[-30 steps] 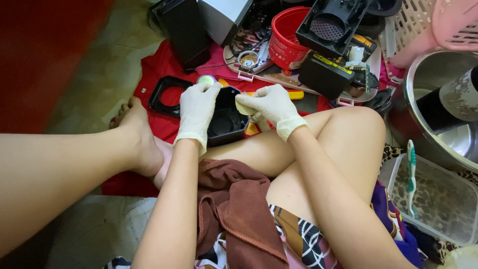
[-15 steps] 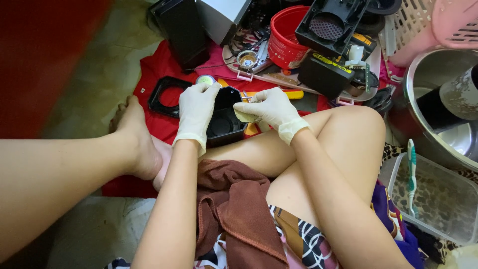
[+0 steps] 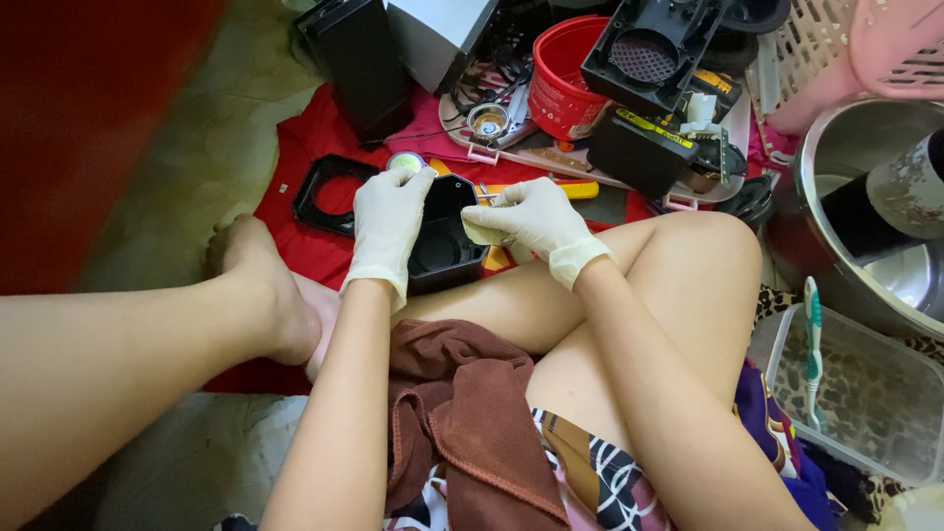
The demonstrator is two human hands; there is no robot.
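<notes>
I sit on the floor with bent legs. My left hand (image 3: 388, 221), in a white glove, grips the left edge of a black plastic housing (image 3: 444, 241) that rests by my knee on a red cloth (image 3: 315, 147). My right hand (image 3: 531, 221), also gloved, holds a small pale yellow pad (image 3: 482, 234) against the housing's right rim. A black frame (image 3: 329, 192) lies just left of the housing.
A brown towel (image 3: 462, 413) lies over my lap. Behind the housing stand a black speaker box (image 3: 359, 64), a red bucket (image 3: 565, 84), black casings (image 3: 649, 49) and a yellow-handled tool (image 3: 565, 190). A steel pot (image 3: 870, 216), a clear container with a toothbrush (image 3: 811, 349) and a pink basket (image 3: 855, 49) are at right.
Both hands stay on the black housing; the right hand with the pad has shifted slightly along its rim. The view has hardly moved.
</notes>
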